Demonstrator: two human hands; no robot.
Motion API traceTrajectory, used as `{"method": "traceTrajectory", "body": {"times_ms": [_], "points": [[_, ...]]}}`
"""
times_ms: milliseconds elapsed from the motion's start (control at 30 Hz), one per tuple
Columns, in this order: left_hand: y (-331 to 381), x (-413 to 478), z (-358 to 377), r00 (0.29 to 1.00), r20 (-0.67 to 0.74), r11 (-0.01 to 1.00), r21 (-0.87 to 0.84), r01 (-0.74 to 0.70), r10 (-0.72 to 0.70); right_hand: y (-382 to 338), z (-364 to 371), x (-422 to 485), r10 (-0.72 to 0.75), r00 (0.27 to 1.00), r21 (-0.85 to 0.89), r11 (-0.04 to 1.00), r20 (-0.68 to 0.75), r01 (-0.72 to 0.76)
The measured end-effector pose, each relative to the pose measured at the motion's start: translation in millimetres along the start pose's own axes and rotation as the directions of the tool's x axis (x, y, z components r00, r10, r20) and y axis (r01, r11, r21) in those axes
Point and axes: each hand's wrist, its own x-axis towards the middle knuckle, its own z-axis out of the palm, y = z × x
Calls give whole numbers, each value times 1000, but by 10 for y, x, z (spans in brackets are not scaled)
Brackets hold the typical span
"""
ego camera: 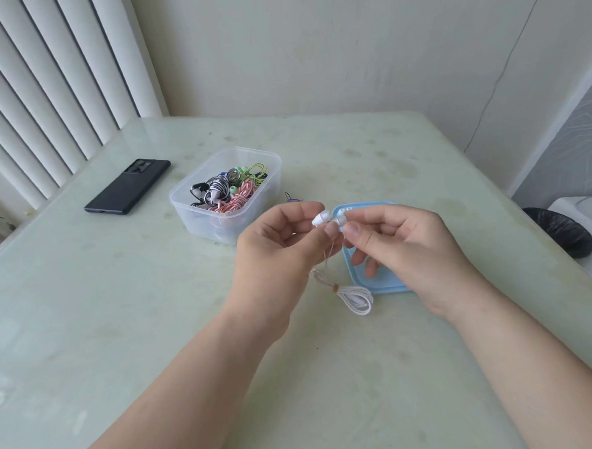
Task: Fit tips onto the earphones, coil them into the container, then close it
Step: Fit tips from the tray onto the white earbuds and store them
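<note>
A person is working at a pale green glass-topped table (121, 319), fitting a tip onto a white wired earphone. The landmark throughout is the clear rectangular plastic container (226, 193), which is standing open and already holding several coiled earphones in striped, red and green cords.

Just in front and to the right of the container, the left hand (282, 245) is pinching the small white earbud (321, 218) between thumb and forefinger. The right hand (402, 249) is meeting it from the far side, fingertips closed on what appears to be a translucent tip (341, 219); the two hands are nearly touching at the bud. Whether the tip is fully seated cannot be told.

The thin white cord (358, 298) is hanging from the left hand and lying in a loose bundle on the table, nearer the person than the container. The light blue plastic lid (365, 208) is lying flat to the right of the container, partly under the right hand. A black smartphone (128, 186) is resting to the container's left.

The bud is probably light and rigid, best held by its body; the tip is likely soft and slippery, needing a fingertip pinch at its rim. The cord is limp and prone to tangling.
</note>
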Motion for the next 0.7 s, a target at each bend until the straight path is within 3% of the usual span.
{"method": "traceTrajectory", "body": {"times_ms": [67,133,233,333,400,533,700], "points": [[57,7,-24,999,-41,1000,-23,-22,21,-32,13,-45,-13,999,-273,962,49,26],[98,15,-43,998,-60,998,-48,-33,31,-34,46,-87,-23,993,-561,824,115,84],[167,11,-72,996,-81,996,-84,-37,31,-18,140,-115,-75,981,-645,744,180,175],[198,13,-108,996,-86,996,-85,-39,32,-4,165,-135,-158,976,-609,763,150,217],[197,17,-137,995,-97,999,-28,-39,36,-34,159,-151,-117,989,-520,842,85,144],[159,18,-143,994,-49,956,282,-77,95,-101,142,-111,-3,1000,-117,993,-18,1],[77,-29,-103,989,77,858,492,-146,124,-111,165,-88,114,992,196,975,-59,-101]]}}
